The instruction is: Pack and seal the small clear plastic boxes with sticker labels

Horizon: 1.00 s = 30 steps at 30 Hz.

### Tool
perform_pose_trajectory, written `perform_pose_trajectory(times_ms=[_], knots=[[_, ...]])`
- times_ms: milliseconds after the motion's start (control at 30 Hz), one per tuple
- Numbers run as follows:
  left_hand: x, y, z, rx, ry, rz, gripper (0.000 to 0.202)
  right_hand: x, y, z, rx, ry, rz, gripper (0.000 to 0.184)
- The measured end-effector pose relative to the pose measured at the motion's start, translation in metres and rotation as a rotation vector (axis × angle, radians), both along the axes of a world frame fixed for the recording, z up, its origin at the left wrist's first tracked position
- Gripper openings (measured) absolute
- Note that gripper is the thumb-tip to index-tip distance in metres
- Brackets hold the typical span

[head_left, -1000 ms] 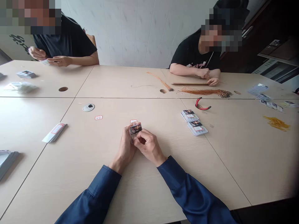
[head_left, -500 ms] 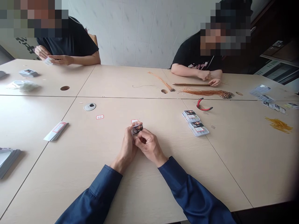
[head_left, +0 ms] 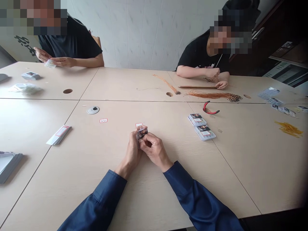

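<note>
My left hand (head_left: pixel 132 150) and my right hand (head_left: pixel 154 149) meet at the middle of the pale wooden table (head_left: pixel 72 179), both shut on a small clear plastic box (head_left: pixel 142 133) with a dark printed card inside. The fingers of both hands hide much of the box. Just beyond my fingertips, a small red-bordered label (head_left: pixel 139 124) lies on the tabletop. Two flat plastic boxes (head_left: pixel 201 127) of similar print lie to the right of my right hand, out of reach of my fingers.
Two co-workers sit across the table: one's hands (head_left: pixel 54 61) hold a small packet, the other's hands (head_left: pixel 215 78) work at copper wires (head_left: pixel 213 95). Red-handled pliers (head_left: pixel 211 108), yellow wires (head_left: pixel 288 129) and a grey stack (head_left: pixel 8 165) lie around.
The small box has turned slightly in my fingers, and less of its face shows. My hands stay in nearly the same place.
</note>
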<state>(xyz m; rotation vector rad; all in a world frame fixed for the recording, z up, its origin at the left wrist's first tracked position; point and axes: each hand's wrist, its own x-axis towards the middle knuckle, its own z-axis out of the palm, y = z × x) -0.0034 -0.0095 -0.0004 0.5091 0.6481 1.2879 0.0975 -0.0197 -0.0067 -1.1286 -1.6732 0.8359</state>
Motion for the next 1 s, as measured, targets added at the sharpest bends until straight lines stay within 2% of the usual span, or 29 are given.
perform_pose_trajectory(times_ms=[133,333,733,1000], knots=[[0.0000,-0.0005,0.0025,-0.010,-0.005,-0.006,0.022,0.0000,0.0002,-0.0005,-0.031,0.006,0.008,0.028],[0.0010,-0.0018,0.0048,-0.020,-0.014,0.003,0.021,-0.0012,0.0014,-0.0023,0.008,-0.059,-0.018,0.028],[0.0011,0.0004,-0.0001,-0.033,-0.035,0.023,0.021,0.0006,-0.0009,-0.0008,-0.020,-0.026,-0.011,0.029],[0.0000,-0.0016,0.0022,-0.039,-0.030,0.018,0.023,0.0016,0.0004,-0.0025,-0.014,-0.048,-0.007,0.027]])
